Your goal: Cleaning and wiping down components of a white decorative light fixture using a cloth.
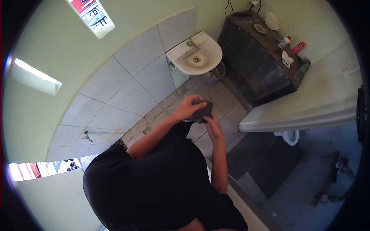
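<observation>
A dark grey pad (pixel 206 109), either a sponge or a folded cloth, is held between my two hands in front of my body. My left hand (pixel 187 107) grips its upper left side, thumb lying across the top face. At the lower right edge, the thumb and fingers of my right hand (pixel 214 127) pinch it. The pad's underside is hidden. Beyond my hands, a white ceramic washbasin (pixel 185 68) with a metal tap (pixel 193 44) is fixed to the tiled wall.
Below the basin stands a purple bin (pixel 214 78) with contents. A dark cabinet (pixel 251 57) at right carries a white bottle (pixel 284 42), a red can (pixel 298 47) and a small dish (pixel 260 29). A doorway at lower right shows a toilet (pixel 290 137). A wall tap (pixel 87 136) juts out at left.
</observation>
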A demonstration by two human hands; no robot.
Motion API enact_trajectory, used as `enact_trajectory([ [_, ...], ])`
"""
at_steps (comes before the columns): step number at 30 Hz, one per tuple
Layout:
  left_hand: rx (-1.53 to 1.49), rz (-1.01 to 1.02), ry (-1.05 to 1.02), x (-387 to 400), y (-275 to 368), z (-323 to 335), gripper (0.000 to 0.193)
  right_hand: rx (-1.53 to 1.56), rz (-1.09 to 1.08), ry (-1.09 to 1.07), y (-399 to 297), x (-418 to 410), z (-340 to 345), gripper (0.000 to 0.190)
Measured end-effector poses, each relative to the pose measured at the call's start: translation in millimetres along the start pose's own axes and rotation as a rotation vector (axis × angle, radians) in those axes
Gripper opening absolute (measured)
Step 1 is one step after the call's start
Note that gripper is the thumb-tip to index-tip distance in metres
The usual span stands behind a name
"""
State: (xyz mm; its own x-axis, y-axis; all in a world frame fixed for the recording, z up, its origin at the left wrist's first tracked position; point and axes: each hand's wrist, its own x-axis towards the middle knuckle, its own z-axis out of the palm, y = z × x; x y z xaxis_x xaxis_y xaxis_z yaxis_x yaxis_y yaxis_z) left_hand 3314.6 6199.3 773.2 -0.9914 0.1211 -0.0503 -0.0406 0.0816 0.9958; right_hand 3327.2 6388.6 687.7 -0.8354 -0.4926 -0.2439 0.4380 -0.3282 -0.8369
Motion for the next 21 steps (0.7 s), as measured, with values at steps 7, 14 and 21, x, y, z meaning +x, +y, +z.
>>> enact_trajectory([
  [7, -0.009, -0.121, -0.025, 123.9, -10.5, 35.7, 0.024, 0.294, 0.034, -0.079, -45.0, 79.8, -75.0, 0.046],
  [14, -0.313, -0.246, -0.104, 255.3, -20.5, -6.6, 0.028, 0.692, 0.221, -0.108, -105.1, 175.8, -118.9, 0.032],
  [21, 0.255, -0.054, 0.417, 353.9, -99.8, -68.8, 0.045, 0.651, 0.427, -0.108, -112.2, 322.0, -164.4, 0.018],
])
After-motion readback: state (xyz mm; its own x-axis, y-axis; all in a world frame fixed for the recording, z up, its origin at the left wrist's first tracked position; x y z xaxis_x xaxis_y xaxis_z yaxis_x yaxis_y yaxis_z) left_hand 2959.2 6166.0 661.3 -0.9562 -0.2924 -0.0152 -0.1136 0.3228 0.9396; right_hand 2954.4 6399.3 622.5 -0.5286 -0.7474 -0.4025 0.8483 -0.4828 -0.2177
